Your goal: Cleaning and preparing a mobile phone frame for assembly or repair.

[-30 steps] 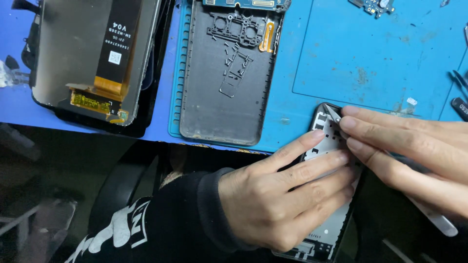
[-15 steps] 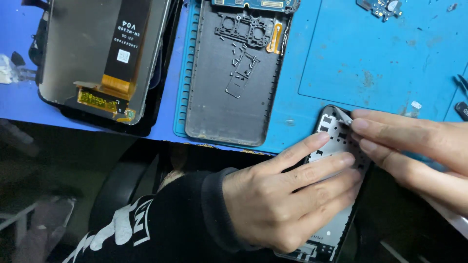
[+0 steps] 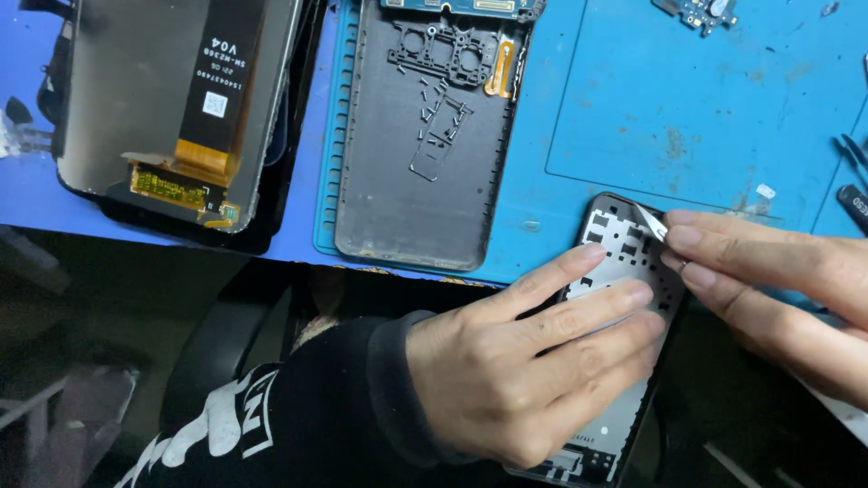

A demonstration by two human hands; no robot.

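Note:
My left hand (image 3: 533,361) lies flat with fingers spread over a silver phone mid-frame (image 3: 619,258) that overhangs the near edge of the blue work mat (image 3: 705,99). My right hand (image 3: 778,280) comes in from the right and pinches a thin white pointed tool (image 3: 651,221), whose tip touches the frame's upper right corner. The lower end of the frame shows below my left palm.
A grey phone back cover (image 3: 425,181) lies on the mat to the left, with a circuit board (image 3: 466,7) at its top. A detached display panel (image 3: 172,108) with an orange flex cable lies further left. A small board (image 3: 696,11) and tweezers (image 3: 854,154) sit at the right.
The view has drifted slightly so the mat's items sit lower in frame. Both hands stay on the phone frame, with the right fingers shifted a little along its upper right corner.

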